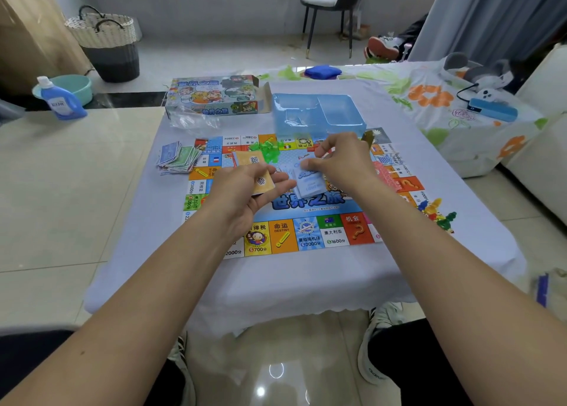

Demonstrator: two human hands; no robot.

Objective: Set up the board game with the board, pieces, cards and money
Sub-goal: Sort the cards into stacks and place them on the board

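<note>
Single head cam, wide-angle, looking forward and down over both forearms at the table (306, 283). Board (310, 231) centred, close range; floor, chair (331, 1) in the background.

I see a low table (306, 277) draped in a pale lavender cloth, its scalloped hem hanging over the near edge. The game board (306, 234) lies flat at the centre. At ten o'clock from it a loose pile of paper money (176, 159) rests on the cloth, touching the board's left edge. At eleven o'clock sits the opened game box (211, 97) with crumpled clear wrap just before it. At twelve o'clock stands a clear blue plastic tray (319, 114). At three o'clock a cluster of coloured pieces (437, 214) lies beside the board.
</note>
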